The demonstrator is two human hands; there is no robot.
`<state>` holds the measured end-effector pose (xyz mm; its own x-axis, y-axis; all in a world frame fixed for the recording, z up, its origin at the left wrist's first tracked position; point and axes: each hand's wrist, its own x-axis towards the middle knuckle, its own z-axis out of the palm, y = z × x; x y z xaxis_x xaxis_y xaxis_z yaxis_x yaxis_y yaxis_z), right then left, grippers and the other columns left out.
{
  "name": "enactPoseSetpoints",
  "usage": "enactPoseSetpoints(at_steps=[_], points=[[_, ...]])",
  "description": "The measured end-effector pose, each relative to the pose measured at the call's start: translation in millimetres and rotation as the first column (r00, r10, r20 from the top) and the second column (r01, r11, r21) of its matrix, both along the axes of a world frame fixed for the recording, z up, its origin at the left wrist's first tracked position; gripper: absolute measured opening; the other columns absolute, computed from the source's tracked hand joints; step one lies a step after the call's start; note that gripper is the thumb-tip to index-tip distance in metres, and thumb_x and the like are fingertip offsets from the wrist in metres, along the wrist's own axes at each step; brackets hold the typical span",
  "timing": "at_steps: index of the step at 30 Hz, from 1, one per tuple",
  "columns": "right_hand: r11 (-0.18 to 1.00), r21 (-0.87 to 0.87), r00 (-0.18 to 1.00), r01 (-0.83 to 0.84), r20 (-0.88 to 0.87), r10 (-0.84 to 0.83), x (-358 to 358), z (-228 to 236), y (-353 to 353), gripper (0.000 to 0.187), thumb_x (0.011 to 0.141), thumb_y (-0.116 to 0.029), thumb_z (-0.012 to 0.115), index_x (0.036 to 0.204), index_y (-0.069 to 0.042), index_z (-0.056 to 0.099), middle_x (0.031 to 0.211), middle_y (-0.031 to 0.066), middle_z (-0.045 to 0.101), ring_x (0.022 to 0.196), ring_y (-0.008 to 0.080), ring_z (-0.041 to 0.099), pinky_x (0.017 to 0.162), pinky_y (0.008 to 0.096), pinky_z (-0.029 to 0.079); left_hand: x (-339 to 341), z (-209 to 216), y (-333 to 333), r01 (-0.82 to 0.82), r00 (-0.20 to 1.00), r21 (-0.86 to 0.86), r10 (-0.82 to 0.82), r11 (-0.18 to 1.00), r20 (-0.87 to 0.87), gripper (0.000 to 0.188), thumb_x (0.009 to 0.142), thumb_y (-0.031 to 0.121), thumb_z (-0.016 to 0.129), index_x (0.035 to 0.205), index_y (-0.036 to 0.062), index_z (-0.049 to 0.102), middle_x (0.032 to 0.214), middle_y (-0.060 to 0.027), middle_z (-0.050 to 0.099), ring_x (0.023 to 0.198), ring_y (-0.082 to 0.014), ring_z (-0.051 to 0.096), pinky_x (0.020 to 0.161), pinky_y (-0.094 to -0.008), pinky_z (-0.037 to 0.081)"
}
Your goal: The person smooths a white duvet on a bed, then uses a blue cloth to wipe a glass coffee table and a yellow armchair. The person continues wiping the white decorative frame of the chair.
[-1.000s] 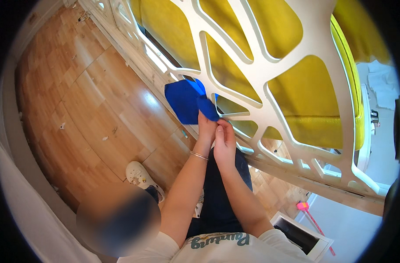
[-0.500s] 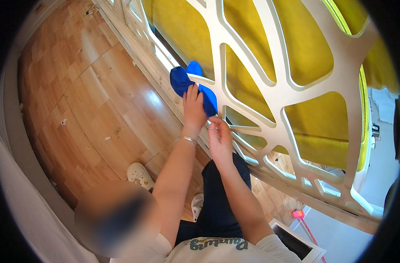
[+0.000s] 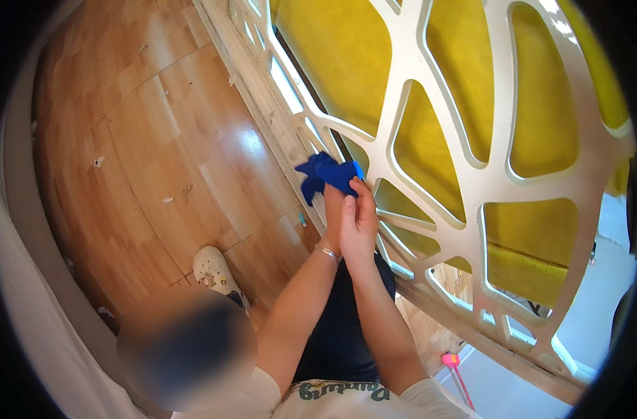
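A crumpled blue cloth (image 3: 325, 172) is bunched in front of me, close to the lower edge of a white openwork panel (image 3: 430, 167). My left hand (image 3: 333, 209), with a bangle on its wrist, is closed on the cloth; its fingers are mostly hidden under the fabric and behind my other hand. My right hand (image 3: 359, 218) lies right beside it, its bent fingers pinching the cloth's near right corner. Both hands nearly touch each other.
Yellow upholstery (image 3: 528, 230) shows behind the panel's cut-outs. A wooden rail (image 3: 262, 105) runs along the panel's base. Small scraps (image 3: 98, 162) are scattered on the wood floor (image 3: 144, 230). A pink-headed tool (image 3: 451, 360) lies at lower right.
The cloth has come out of the panel's opening, nearer to me, and is bunched tighter. My left hand has drawn back beside my right hand. The view has shifted.
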<state>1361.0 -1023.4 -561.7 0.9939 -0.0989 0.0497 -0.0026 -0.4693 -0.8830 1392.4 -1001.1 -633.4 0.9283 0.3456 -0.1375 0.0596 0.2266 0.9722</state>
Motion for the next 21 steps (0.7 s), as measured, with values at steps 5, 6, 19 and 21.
enactPoseSetpoints(at_steps=[5,6,19,21], points=[[0.985,-0.152,0.995,-0.086,-0.071,0.076,17.8,-7.8,11.0,0.049,0.103,-0.025,0.049,0.141,0.006,0.046,0.146,0.0279,0.048,0.137,0.0395,0.046,0.116,0.045,0.034,44.7,5.2,37.4,-0.081,0.983,0.125,0.1,0.989,-0.153,0.029,0.091,0.011,0.058,0.119,0.0004,0.059,0.11,-0.0256,0.068,0.105,-0.0461,0.062,0.088,-0.0461,0.05],[0.985,-0.161,0.987,-0.067,-0.154,0.042,22.9,-14.9,10.1,0.055,0.105,-0.029,0.041,0.147,0.007,0.04,0.148,0.0285,0.046,0.139,0.0405,0.043,0.118,0.0453,0.03,55.2,12.4,40.0,-0.131,0.974,0.109,0.149,0.985,-0.172,0.025,0.091,0.008,0.056,0.114,-0.0005,0.06,0.112,-0.0256,0.067,0.105,-0.0457,0.063,0.09,-0.0446,0.05],[0.968,-0.249,0.737,0.007,-0.653,-0.174,99.8,-36.4,32.1,0.07,0.104,-0.056,0.022,0.145,-0.006,0.049,0.143,0.0195,0.055,0.134,0.0372,0.05,0.11,0.0475,0.036,70.9,-19.3,63.6,-0.135,0.977,-0.35,0.066,0.927,-0.202,0.034,0.096,0.011,0.065,0.128,0.0028,0.061,0.119,-0.008,0.069,0.106,-0.0211,0.064,0.094,-0.034,0.05],[0.994,0.042,0.815,0.101,-0.576,-0.059,104.7,-74.1,4.6,0.084,0.101,-0.069,0.017,0.144,-0.006,0.052,0.139,0.0203,0.059,0.131,0.0374,0.053,0.11,0.0461,0.036,50.4,-30.9,45.7,-0.088,0.989,-0.276,0.05,0.957,-0.142,0.035,0.101,0.017,0.061,0.132,0.0024,0.059,0.122,-0.011,0.068,0.111,-0.0223,0.063,0.097,-0.0341,0.048]])
